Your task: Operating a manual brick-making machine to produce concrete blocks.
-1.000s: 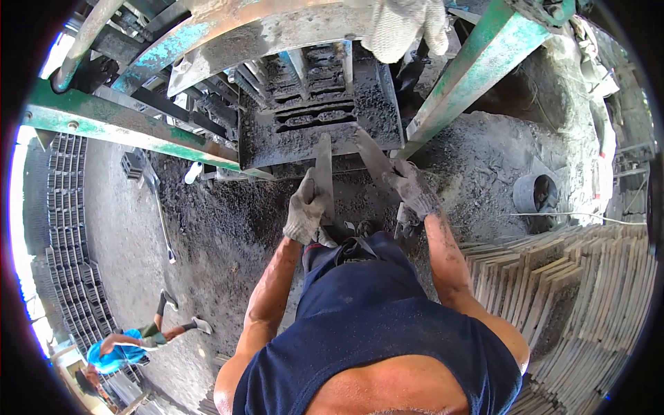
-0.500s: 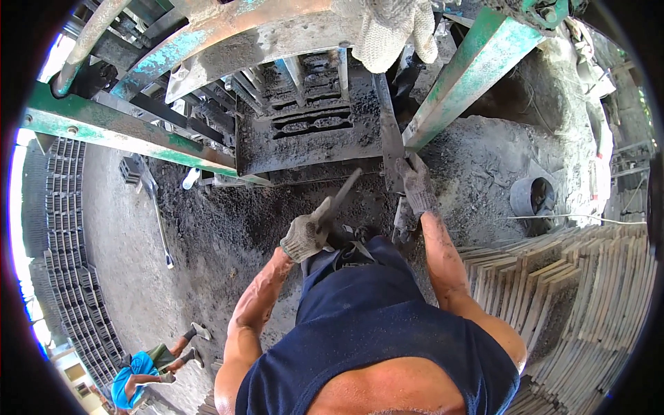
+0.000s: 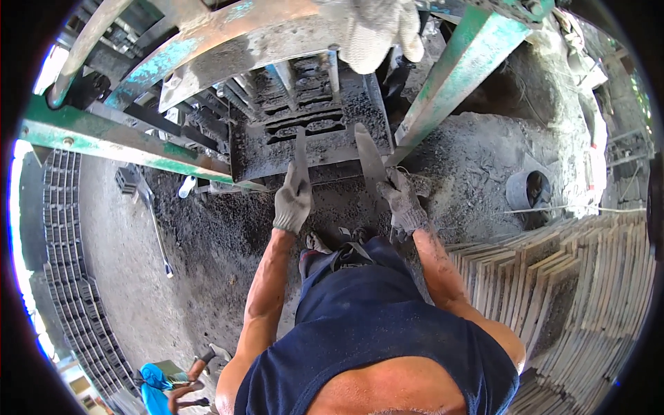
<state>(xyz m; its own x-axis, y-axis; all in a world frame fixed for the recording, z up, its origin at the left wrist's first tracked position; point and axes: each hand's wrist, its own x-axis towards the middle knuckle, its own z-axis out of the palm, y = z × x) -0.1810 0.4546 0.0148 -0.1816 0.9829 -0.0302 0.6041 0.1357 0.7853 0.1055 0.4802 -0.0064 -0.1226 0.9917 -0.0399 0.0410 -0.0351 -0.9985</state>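
1. The wearer's own hands: two, left hand and right hand.
2. Blades: two, one in each hand.
3. Tray: one.
4. Green beams: two large ones, one on either side of the tray.
5. White glove: at least one; it is unclear whether a second overlaps it.
6. Shovel: one.
7. Bottle: one.
8. Bucket: one.
9. Co-worker: one.
10. Boards: dozens at right, too tightly packed for an exact count.
11. Blocks: dozens in rows at far left, too small for an exact count.
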